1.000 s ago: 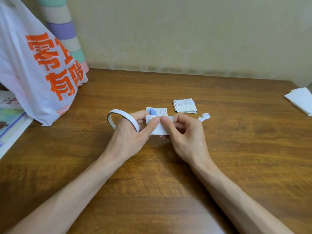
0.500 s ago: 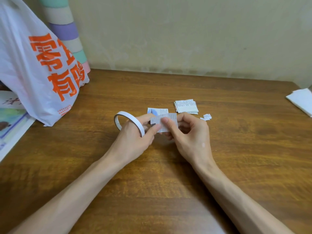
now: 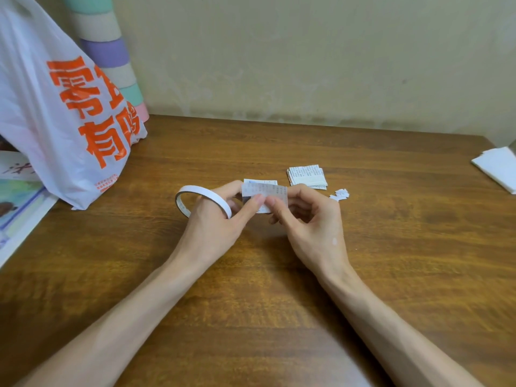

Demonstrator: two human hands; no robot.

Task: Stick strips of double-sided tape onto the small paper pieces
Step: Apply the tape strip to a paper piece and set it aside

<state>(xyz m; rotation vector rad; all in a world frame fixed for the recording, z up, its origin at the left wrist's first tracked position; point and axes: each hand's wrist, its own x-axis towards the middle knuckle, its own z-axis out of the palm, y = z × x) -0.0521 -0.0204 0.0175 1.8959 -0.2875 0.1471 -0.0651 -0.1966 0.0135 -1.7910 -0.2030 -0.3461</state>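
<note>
From the head camera, both your hands meet above the middle of the wooden table (image 3: 279, 289), forearms reaching in from the bottom edge.

Your left hand (image 3: 215, 222) pinches the left part of a small paper piece (image 3: 266, 191) between thumb and forefinger. The tape roll (image 3: 195, 191), a thin white ring, is looped over that hand's fingers and lies slanted across its knuckles. The fingers behind the paper are hidden, so you cannot tell how they lie.

Your right hand (image 3: 310, 227) pinches the same paper piece from the right side, thumb tip on the near face and right beside the left thumb. Its other fingers are curled under the paper.

The paper piece is held clear of the table, printed face toward you. The print is too blurred to read.

Just behind it another paper slip (image 3: 259, 182) lies flat on the table. Near that, to the right, sits a stack of paper pieces (image 3: 307, 176), with white scraps (image 3: 340, 194) close beside it.

A plastic bag (image 3: 55, 121) with orange lettering stands at the left, against a striped tube (image 3: 109, 51). Printed sheets (image 3: 16, 208) lie beside the bag, and a folded white sheet (image 3: 497, 169) lies at the right edge.
</note>
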